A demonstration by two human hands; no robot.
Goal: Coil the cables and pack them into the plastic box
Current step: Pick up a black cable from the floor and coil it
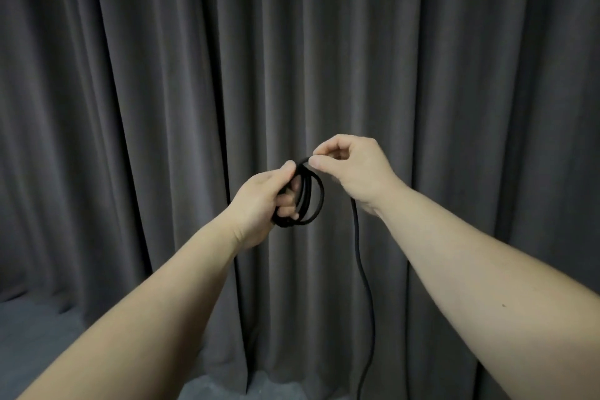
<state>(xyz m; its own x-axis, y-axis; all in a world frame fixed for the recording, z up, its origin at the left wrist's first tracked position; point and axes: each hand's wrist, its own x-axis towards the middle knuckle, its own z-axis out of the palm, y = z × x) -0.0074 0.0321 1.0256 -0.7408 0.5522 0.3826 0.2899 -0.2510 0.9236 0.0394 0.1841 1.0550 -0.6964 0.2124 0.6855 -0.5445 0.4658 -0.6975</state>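
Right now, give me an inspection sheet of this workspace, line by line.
Surface: grey floor only; no table seen.
Job's things: black cable, several loops coiled; plastic box not in view.
Clutter: nothing seen.
Grippers: left hand grips the coil; right hand pinches the cable at the top of the coil.
Cables: loose tail hangs below the right hand, leaving the bottom edge.
Surroundings: dark grey curtain behind.

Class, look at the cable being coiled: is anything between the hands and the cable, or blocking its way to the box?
Nothing sits between them: the left hand grips the coil and the right hand pinches the cable directly. The box is not in view, so that path cannot be judged.
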